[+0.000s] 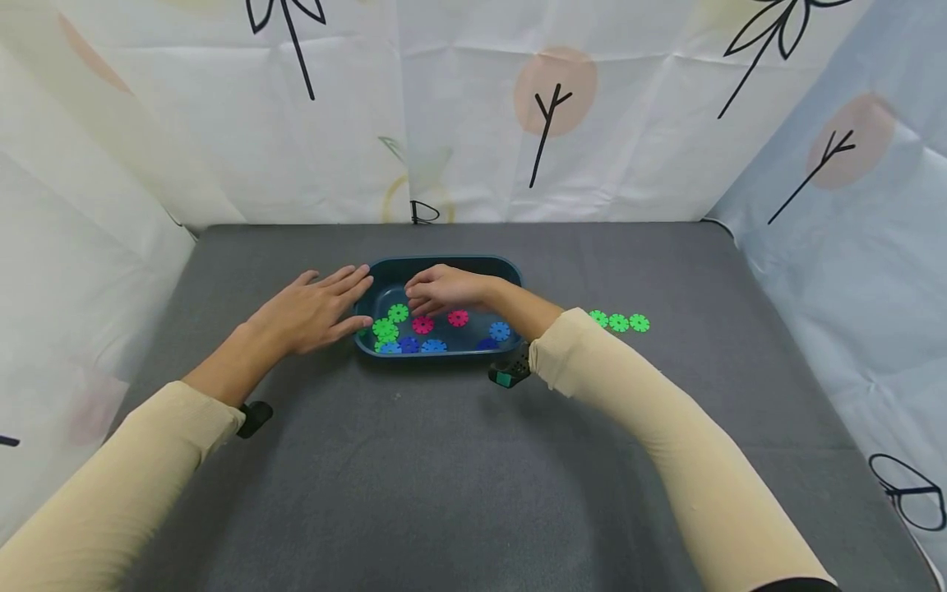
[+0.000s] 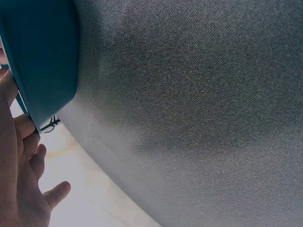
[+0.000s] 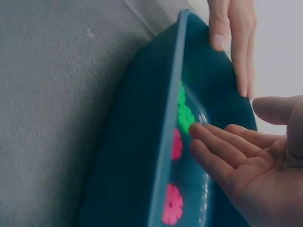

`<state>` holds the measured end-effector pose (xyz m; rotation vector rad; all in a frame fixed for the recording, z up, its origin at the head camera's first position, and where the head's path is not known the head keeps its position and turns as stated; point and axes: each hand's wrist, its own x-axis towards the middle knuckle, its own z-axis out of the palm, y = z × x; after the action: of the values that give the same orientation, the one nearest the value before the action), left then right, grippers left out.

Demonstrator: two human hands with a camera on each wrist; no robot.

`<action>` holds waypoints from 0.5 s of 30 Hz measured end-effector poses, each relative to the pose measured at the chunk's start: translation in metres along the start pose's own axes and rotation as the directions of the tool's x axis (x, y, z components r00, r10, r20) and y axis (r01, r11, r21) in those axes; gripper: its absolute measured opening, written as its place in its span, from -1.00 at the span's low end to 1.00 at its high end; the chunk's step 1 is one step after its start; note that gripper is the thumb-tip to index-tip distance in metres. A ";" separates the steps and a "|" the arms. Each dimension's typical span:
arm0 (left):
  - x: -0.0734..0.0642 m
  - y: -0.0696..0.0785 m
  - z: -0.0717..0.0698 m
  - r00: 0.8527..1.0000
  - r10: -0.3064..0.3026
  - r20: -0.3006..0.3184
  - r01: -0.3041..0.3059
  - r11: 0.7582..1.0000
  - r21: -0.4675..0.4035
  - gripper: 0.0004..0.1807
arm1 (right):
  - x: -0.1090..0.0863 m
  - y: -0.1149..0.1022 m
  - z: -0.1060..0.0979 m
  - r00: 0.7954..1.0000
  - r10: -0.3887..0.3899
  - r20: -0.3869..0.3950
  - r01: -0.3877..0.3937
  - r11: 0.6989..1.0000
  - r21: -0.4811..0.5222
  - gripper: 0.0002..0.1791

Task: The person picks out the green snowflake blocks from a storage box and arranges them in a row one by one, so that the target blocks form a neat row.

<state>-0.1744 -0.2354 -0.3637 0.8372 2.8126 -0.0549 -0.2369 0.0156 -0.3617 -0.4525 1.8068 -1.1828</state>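
A dark teal tray [image 1: 473,266] holds green discs [image 1: 385,330], pink discs [image 1: 422,325], blue discs [image 1: 433,346]. Left hand [image 1: 318,308], fingers extended, touches its rim; right hand [image 1: 447,289], loosely extended, grips nothing.

**Smooth plastic, woven cloth**

The tray [image 3: 128,137] is looking like smooth plastic, glossy inside. The discs [image 1: 458,318] are appearing matt and plastic. The table [image 1: 414,477] is showing rough-woven, matt cloth; the creased backdrop [image 1: 466,99] is resembling thin cloth.

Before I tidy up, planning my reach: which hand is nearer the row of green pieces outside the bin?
Right. The right hand is over the bin, to the left of the green row; the left hand is farther away, at the bin's left end.
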 end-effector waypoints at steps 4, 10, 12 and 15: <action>0.000 0.000 -0.001 1.000 -0.001 -0.002 0.001 1.000 0.002 -0.20 | 0.006 0.001 0.009 1.000 0.001 0.029 0.000 1.000 -0.028 -0.48; -0.001 0.000 -0.001 1.000 0.004 -0.006 -0.004 1.000 0.005 -0.21 | 0.016 0.004 0.018 0.998 -0.011 0.054 0.015 0.997 -0.075 -0.48; -0.001 0.000 -0.001 1.000 0.009 -0.010 -0.009 1.000 0.005 -0.22 | 0.018 0.005 0.020 0.998 -0.018 0.052 0.022 0.996 -0.089 -0.48; -0.001 0.000 0.000 1.000 0.011 -0.008 -0.011 1.000 0.005 -0.22 | 0.019 0.005 0.021 0.999 -0.030 0.045 0.034 0.994 -0.103 -0.49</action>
<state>-0.1736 -0.2358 -0.3631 0.8557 2.8165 -0.0576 -0.2286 -0.0071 -0.3782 -0.5646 1.8355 -1.0967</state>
